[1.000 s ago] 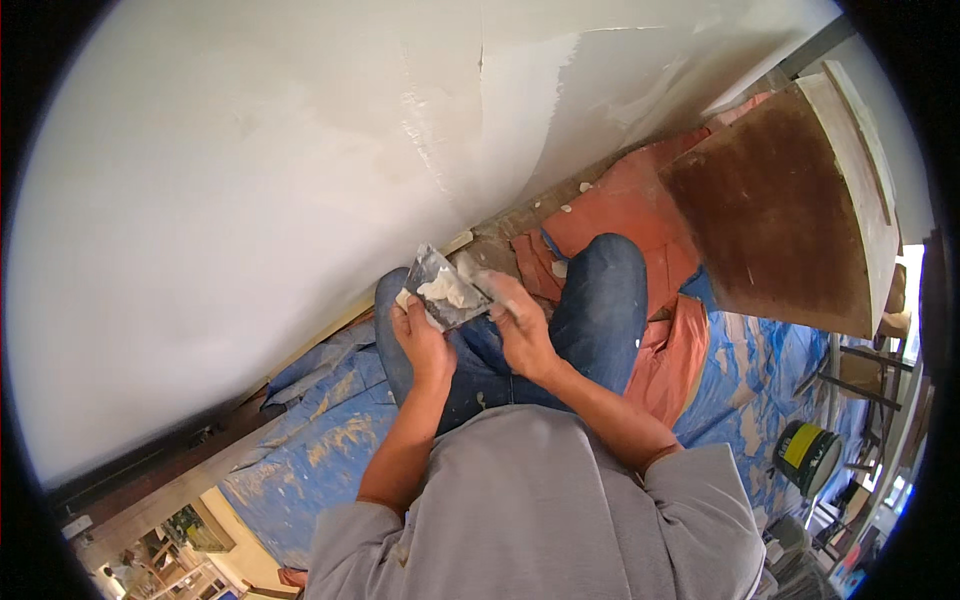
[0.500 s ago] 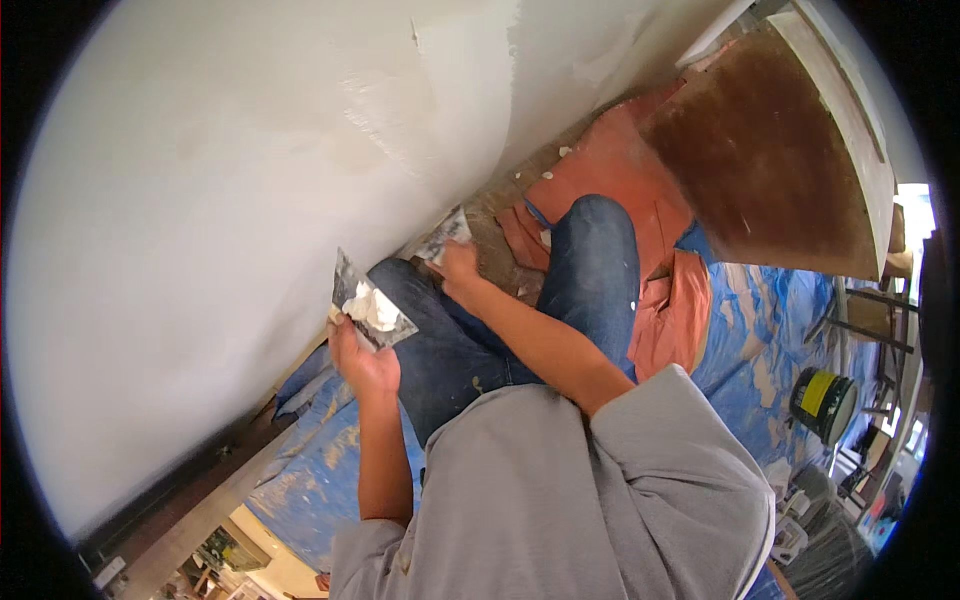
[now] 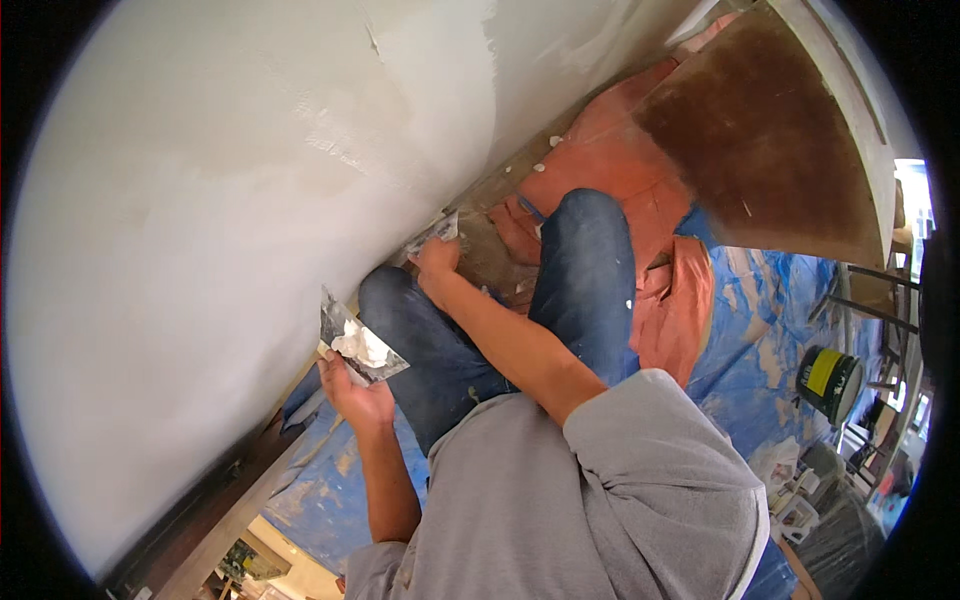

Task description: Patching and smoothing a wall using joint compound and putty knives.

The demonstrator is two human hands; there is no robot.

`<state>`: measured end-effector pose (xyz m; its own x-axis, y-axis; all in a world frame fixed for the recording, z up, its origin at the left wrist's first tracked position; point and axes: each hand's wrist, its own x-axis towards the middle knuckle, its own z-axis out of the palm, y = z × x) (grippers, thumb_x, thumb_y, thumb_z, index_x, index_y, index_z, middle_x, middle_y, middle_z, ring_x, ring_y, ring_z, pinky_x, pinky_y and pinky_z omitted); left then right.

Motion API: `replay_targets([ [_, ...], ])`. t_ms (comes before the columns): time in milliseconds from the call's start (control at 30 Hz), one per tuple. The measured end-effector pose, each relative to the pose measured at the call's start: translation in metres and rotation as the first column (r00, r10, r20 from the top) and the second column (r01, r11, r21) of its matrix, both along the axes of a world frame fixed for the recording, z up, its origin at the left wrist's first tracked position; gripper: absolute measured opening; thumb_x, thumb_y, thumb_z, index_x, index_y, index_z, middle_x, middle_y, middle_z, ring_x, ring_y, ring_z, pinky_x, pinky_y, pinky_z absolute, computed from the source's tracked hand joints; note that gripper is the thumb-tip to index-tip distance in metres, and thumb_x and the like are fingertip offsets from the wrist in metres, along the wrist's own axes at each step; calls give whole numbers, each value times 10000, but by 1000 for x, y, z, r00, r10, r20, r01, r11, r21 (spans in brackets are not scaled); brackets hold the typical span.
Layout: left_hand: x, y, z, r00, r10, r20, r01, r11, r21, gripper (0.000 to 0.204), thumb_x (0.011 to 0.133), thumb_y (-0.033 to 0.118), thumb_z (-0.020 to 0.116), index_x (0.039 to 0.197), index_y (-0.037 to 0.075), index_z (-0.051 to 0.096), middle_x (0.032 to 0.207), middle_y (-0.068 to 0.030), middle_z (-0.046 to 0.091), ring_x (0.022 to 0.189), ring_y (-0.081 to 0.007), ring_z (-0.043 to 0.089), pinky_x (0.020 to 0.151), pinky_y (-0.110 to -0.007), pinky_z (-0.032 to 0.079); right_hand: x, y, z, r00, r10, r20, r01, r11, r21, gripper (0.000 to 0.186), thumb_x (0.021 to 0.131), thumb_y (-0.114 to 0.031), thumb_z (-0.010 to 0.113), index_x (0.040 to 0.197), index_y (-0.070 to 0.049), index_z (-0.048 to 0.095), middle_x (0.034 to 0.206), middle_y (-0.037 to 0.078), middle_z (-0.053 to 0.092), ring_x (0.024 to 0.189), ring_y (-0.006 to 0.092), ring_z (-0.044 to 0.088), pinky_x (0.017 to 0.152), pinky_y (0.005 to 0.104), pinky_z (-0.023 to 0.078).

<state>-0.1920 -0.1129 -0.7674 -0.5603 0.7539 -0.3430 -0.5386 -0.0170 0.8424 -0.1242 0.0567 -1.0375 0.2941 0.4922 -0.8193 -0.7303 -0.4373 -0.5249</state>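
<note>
We have just taken our right hand (image 3: 437, 262) away from the left one, where the two met over the plate, and carried it out to the foot of the large off-white plastered wall (image 3: 200, 220). To our judgement, this means the work is now down at the wall's base instead of over the plate.

Our right hand is closed, gripping a flat grey metal blade with whitish smears (image 3: 443, 228) just beside the wall's lower edge. The back of the hand hides most of the fingers, and we cannot tell whether the blade touches the wall.

Our left hand (image 3: 360, 402) is half curled, palm up, pinching the lower edge of a thin, dark-grey, angular metal plate (image 3: 332, 318) close in front of the wall, farther left along it than the blade. A thick lump of creamy white paste (image 3: 360, 345) sits on that plate.

Our blue denim knees (image 3: 590, 245) are bent toward the wall. A crumpled orange-red sheet (image 3: 610, 150) runs up near its base on the right, and a round black bucket with a yellow band (image 3: 830, 385) stands well apart from it.
</note>
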Motion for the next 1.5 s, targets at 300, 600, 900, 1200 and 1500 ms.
replay_targets([
  [300, 21, 18, 4, 955, -213, 207, 215, 977, 13, 312, 1040, 173, 516, 1295, 2, 571, 1219, -97, 661, 1131, -232, 651, 969, -383, 534, 169, -37, 183, 865, 501, -28, -381, 691, 614, 241, 1055, -240, 562, 1263, -119, 581, 1071, 5, 685, 901, 141, 680, 699, 340, 595],
  [600, 50, 48, 0, 724, -688, 38, 688, 725, 13, 283, 1054, 144, 502, 1289, -4, 558, 1151, -99, 680, 1033, -208, 691, 904, -347, 576, 232, 7, 252, 492, 867, 84, -625, 284, 727, 414, 980, -326, 691, 1265, -49, 575, 1059, 28, 711, 901, 120, 687, 808, 309, 577],
  [900, 25, 57, 57, 867, -456, 202, 453, 889, 62, 306, 1041, 136, 519, 1314, 0, 547, 1171, -88, 680, 1033, -182, 683, 881, -335, 573, 261, -20, 343, 4, 572, 820, -996, 71, -45, 223, 944, -203, 695, 1106, -53, 723, 954, 92, 710, 819, 207, 661, 780, 337, 525],
  [1200, 6, 61, 57, 832, -555, 7, 554, 829, -75, 316, 1033, 146, 535, 1315, 7, 562, 1188, -69, 658, 1045, -144, 623, 887, -300, 520, 226, -58, 395, -150, -560, 814, -901, -262, -346, 741, 493, -303, 810, 1226, -266, 708, 1284, -42, 631, 1166, 256, 579, 986, 427, 529],
  [1500, 0, 57, 64, 765, -644, 22, 644, 765, -11, 323, 1024, 140, 552, 1312, -7, 559, 1185, -79, 661, 1049, -151, 634, 891, -302, 523, 210, -48, 392, -146, -559, 816, -797, -422, -431, 733, 507, -297, 840, 1227, -274, 701, 1309, -36, 623, 1190, 257, 559, 1045, 432, 484],
])
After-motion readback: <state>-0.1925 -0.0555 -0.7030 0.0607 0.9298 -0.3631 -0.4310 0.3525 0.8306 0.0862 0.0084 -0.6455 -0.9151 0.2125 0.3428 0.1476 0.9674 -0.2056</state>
